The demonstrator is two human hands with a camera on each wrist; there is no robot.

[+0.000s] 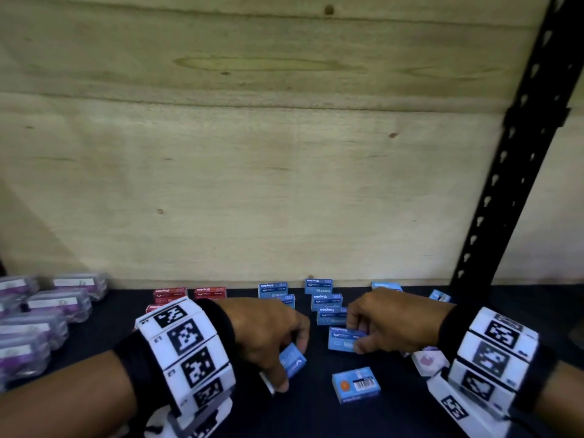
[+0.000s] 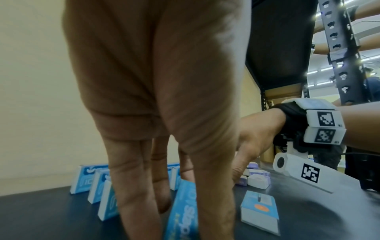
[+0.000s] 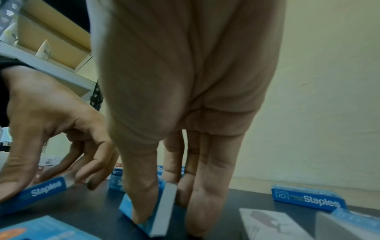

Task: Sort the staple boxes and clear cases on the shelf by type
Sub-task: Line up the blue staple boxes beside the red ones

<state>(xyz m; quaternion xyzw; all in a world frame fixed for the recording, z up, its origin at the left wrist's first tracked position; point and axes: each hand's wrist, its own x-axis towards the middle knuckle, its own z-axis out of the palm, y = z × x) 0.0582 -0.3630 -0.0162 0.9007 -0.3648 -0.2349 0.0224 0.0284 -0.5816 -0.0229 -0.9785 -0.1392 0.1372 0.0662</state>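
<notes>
On the dark shelf [image 1: 410, 415] my left hand [image 1: 289, 366] grips a blue staple box [image 1: 296, 358] tilted on its edge, thumb in front and fingers behind; the left wrist view shows that box [image 2: 183, 211] between thumb and fingers. My right hand [image 1: 355, 336] pinches another blue staple box [image 1: 339, 341] just right of it, and the right wrist view shows this box [image 3: 164, 209] standing on the shelf. Behind the hands stand several more blue boxes [image 1: 319, 286]. Red staple boxes [image 1: 210, 292] sit back left. Clear cases [image 1: 47, 306] with purple contents are stacked far left.
A blue box [image 1: 355, 385] lies barcode up in front of my right hand. A white box [image 1: 426, 361] sits by my right wrist. A plywood wall [image 1: 284, 153] closes the back, and a black slotted upright [image 1: 505, 172] stands at the right.
</notes>
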